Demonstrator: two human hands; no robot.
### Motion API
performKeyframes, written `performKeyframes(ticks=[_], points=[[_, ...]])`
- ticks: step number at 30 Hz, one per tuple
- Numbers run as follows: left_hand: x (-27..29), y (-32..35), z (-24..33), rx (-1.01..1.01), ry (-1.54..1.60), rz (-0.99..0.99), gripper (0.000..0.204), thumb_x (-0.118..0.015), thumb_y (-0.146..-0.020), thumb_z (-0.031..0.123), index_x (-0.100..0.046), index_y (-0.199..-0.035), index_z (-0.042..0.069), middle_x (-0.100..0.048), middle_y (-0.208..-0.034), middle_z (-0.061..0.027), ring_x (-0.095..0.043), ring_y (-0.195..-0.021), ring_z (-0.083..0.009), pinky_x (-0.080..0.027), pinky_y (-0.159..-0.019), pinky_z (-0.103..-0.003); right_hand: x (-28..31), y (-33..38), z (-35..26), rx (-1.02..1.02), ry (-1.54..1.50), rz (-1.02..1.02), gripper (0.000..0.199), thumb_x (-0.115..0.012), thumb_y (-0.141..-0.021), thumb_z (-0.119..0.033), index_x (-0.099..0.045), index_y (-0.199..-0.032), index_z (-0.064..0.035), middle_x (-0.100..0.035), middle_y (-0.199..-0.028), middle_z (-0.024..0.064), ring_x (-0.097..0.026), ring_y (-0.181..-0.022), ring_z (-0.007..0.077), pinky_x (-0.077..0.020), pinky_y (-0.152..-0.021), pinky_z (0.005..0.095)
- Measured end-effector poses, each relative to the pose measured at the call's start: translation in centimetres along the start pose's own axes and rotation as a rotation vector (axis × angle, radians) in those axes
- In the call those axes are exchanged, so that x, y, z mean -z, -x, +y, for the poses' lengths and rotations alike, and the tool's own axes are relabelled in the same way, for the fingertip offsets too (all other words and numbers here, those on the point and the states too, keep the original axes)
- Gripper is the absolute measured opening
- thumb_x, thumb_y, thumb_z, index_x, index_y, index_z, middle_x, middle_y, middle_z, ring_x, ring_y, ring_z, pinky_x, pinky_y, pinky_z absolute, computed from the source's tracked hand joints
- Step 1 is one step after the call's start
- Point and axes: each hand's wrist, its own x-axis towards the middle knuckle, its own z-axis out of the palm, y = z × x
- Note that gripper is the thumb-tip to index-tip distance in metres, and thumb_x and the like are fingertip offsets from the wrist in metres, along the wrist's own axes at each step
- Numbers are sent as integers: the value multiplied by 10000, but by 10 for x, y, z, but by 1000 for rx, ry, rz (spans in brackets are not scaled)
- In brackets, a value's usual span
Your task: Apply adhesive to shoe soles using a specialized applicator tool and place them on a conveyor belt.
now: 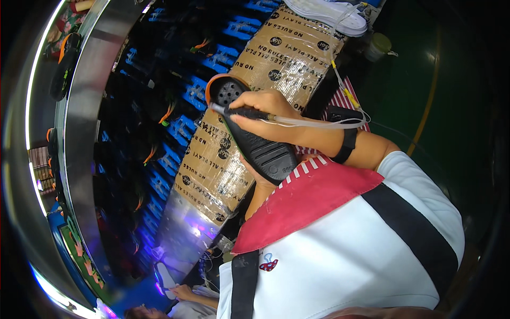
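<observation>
Head view: right hand (268,109) grips a thin brush (241,112) laid across a black shoe sole (255,141), which sits just over the taped cardboard bench (287,53). Left hand is hidden under the sole; its grip cannot be told.

Black shoe sole (249,133) with orange rim, red-and-white striped cloth (340,101)

White shoes (340,15) on cardboard-covered bench (276,64)

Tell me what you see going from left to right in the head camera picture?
Shiny metal rail → dark conveyor with blue blocks → black shoe sole → right hand holding a thin tool → black wristband → dark green floor.
</observation>
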Motion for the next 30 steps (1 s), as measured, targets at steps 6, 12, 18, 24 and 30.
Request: performKeyframes(ticks=[6,12,18,24,30], points=[[5,-1,2,-12,26,-12,857,-351,-736,734,-385,-1292,83,-470,-1227,-175,-488,-1092,-347,-420,-908,-465,4,8,-14,-159,-165,125,185,-657,-727,-140,-633,-857,-11,-639,-722,103,-622,-634,143,-465,-565,255],[0,-4,-1,-42,32,-23,854,-361,-733,735,-388,-1291,88,-471,-1229,-171,-488,-1095,-341,-417,-913,-463,0,4,-4,203,135,-68,247,-650,-735,-109,-610,-950,7,-639,-794,148,-640,-707,241,-483,-625,283],[9,-7,4,-89,105,-47,852,-371,-730,735,-392,-1289,92,-471,-1230,-166,-487,-1098,-336,-415,-918,-462,4,7,-14,71,-181,-281,177,-662,-692,-140,-622,-820,-24,-613,-693,137,-609,-637,279,-470,-562,330],[-13,-10,1,-252,-95,93,842,-400,-723,728,-394,-1288,104,-468,-1239,-149,-490,-1101,-317,-406,-936,-456,0,9,-6,258,50,-44,166,-656,-693,-125,-626,-829,-35,-617,-719,137,-595,-619,281,-465,-559,335],[-29,-19,9,-335,-434,193,846,-419,-710,732,-387,-1294,122,-461,-1255,-121,-484,-1112,-297,-395,-957,-447,4,19,-15,123,-182,-278,212,-667,-715,-134,-634,-893,-22,-629,-762,136,-617,-666,243,-475,-598,312]])
